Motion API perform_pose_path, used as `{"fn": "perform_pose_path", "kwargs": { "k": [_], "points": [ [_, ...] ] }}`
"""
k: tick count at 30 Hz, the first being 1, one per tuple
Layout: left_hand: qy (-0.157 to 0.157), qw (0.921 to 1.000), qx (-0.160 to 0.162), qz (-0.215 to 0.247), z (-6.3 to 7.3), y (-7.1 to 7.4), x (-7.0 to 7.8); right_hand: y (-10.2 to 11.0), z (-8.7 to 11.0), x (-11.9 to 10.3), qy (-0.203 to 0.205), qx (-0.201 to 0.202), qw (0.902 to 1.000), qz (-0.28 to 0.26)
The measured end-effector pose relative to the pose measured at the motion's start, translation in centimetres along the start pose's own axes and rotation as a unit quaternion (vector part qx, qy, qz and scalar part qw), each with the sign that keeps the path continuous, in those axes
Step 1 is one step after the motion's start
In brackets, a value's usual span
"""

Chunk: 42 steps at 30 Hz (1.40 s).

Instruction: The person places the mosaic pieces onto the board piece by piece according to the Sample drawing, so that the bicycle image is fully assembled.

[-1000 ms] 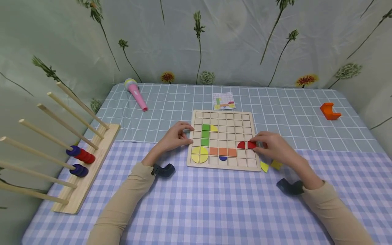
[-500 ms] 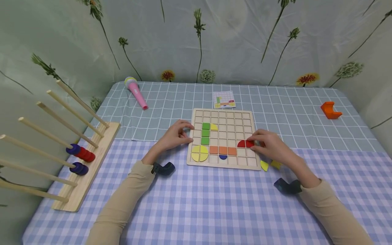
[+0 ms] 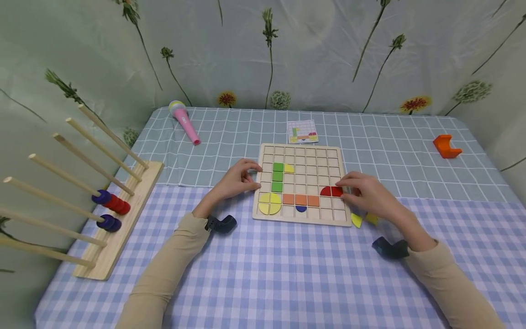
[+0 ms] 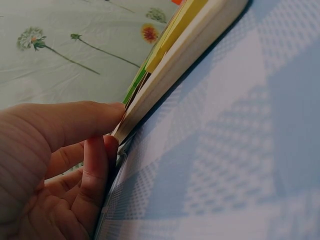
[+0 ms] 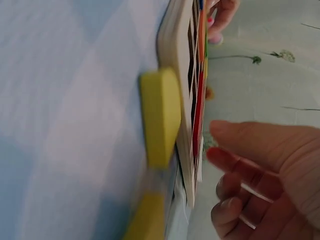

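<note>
A wooden grid board [image 3: 302, 222] lies on the table, with flat coloured pieces in its squares. At its left edge, my left hand [image 3: 236, 179] holds the rim; the left wrist view shows the thumb [image 4: 100, 117] on top and a fingertip lower at the edge. My right hand [image 3: 367, 192] is over the right edge, beside two red quarter-circle pieces [image 3: 331, 192] that sit side by side in the grid. In the right wrist view its thumb and forefinger are slightly apart, with nothing between them, and the red pieces lie flat in the board.
Two loose yellow pieces [image 3: 356, 220] lie by the board's lower right corner. A pattern card [image 3: 302, 124] is behind the board. At the left stands a wooden peg rack [image 3: 102, 269] with rings; a pink toy microphone [image 3: 186, 125] and an orange block [image 3: 445, 147] lie farther back.
The right red quarter-circle has moved left and now sits against the other red piece. My right hand has let go of it and drawn slightly rightward. The left hand stays at the rim.
</note>
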<state>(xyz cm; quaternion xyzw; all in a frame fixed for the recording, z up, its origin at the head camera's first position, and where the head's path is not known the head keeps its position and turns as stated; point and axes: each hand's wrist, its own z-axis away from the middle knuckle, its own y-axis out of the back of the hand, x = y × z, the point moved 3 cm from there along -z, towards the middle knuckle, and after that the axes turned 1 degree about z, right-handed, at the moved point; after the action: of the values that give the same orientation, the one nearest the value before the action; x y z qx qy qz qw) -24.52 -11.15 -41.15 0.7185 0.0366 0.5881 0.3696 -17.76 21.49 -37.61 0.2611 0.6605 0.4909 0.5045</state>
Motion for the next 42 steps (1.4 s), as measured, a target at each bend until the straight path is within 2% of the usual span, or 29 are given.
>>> {"fn": "perform_pose_path", "kwargs": {
  "k": [5, 12, 19, 22, 29, 34, 42],
  "points": [
    [-0.007, 1.0, -0.001, 0.002, 0.0, 0.1, 0.0, 0.7, 0.8, 0.3, 0.009, 0.003, 0.9999, 0.009],
    [-0.034, 0.9993, 0.007, 0.015, 0.2, 0.1, 0.1, 1.0, 2.0, 1.0, -0.015, -0.019, 0.9996, 0.017],
    [0.002, 1.0, 0.0, 0.005, 0.1, 0.0, 0.0, 0.9, 3.5, 1.1, 0.019, -0.026, 0.9993, 0.016],
    [0.005, 1.0, 0.0, 0.007, 0.0, 0.0, 0.0, 0.8, 4.2, 1.0, 0.032, -0.031, 0.999, 0.007],
    [0.004, 1.0, 0.0, 0.007, 0.0, 0.0, 0.1, 0.2, 5.0, 0.5, 0.013, -0.063, 0.9978, 0.012],
    [0.002, 1.0, -0.001, 0.005, 0.1, 0.1, 0.2, -0.1, 5.1, 0.0, -0.001, -0.053, 0.9983, 0.024],
    [-0.001, 1.0, 0.001, 0.002, 0.1, 0.1, 0.2, -0.1, 5.1, -0.4, 0.0, -0.033, 0.998, 0.054]
  ]
}}
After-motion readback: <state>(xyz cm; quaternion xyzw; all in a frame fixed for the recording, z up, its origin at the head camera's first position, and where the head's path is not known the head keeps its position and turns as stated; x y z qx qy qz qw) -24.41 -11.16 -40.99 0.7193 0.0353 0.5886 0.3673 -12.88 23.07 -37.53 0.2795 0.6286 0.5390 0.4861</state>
